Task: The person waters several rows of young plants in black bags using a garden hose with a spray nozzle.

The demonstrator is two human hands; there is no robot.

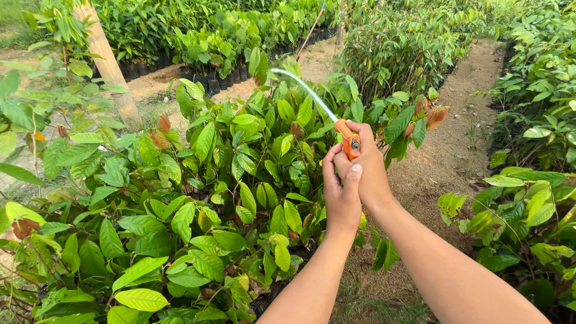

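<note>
Gripping one orange hose nozzle, two hands are working together: the right hand is clenching around its body, while the left hand is wrapping over the right from below, thumb pressing up. The nozzle is poking out above the right hand's fingers, sending one thin water jet arcing over the seedlings beyond it. One wooden post is leaning left of the nozzle.

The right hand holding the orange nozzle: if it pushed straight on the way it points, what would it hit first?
Probably the leafy seedlings just ahead and left of the right hand and orange nozzle, though depth is hard to judge.
</note>
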